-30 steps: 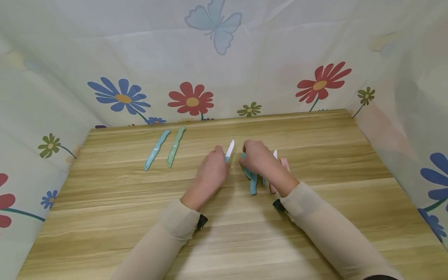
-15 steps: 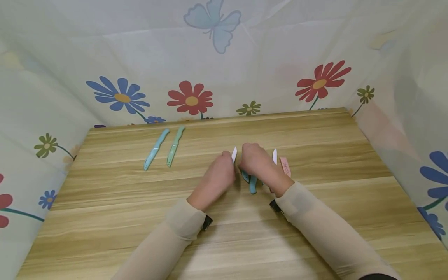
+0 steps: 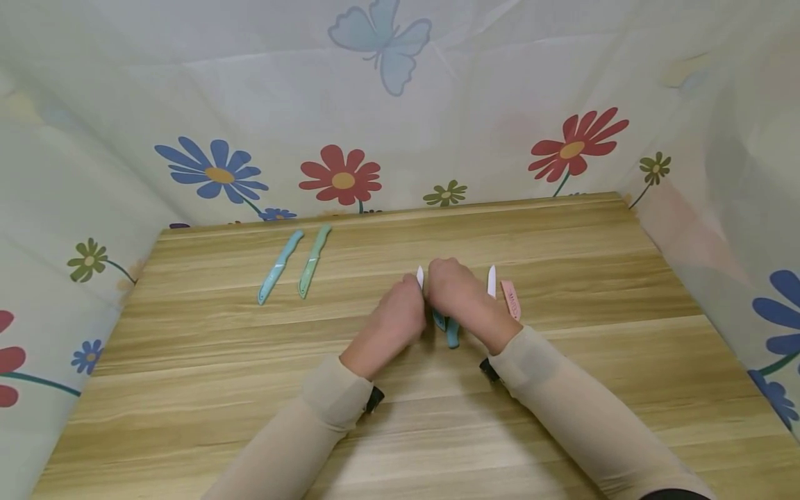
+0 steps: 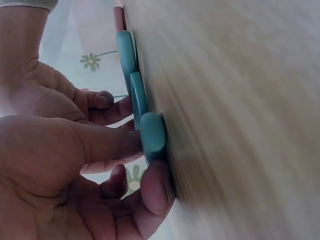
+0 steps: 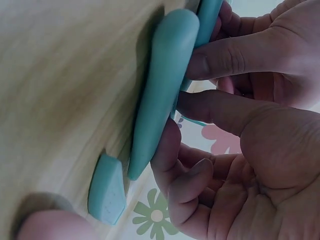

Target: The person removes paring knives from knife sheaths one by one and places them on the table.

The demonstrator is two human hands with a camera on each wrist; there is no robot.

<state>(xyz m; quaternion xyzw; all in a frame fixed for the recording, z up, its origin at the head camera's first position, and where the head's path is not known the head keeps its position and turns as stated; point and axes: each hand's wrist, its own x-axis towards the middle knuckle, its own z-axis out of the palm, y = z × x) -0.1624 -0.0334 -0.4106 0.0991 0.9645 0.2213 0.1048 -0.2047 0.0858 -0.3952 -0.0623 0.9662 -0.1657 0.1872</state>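
My left hand [image 3: 400, 309] pinches a paring knife by its teal handle [image 4: 153, 132], thumb on one side and a curled finger on the other. Its white blade [image 3: 420, 276] points away from me, close beside my right hand [image 3: 459, 292]. Between the right thumb and fingers is a teal blade sheath [image 4: 138, 97], mostly covered in the head view. Just under that hand lies another teal knife handle [image 5: 165, 85] on the table. A second white blade [image 3: 492, 280] shows beyond the right wrist, beside a pink sheath [image 3: 510, 298].
Two sheathed knives, one blue [image 3: 280, 267] and one green [image 3: 314, 262], lie side by side at the back left of the wooden table [image 3: 206, 389]. A loose teal sheath [image 5: 107, 190] rests near the right hand. Flower-printed cloth [image 3: 487, 104] surrounds the back and sides.
My left hand has moved right and slightly nearer me with the knife, closing in on the right hand. The right hand has shifted slightly, baring more of the pink sheath and second blade.
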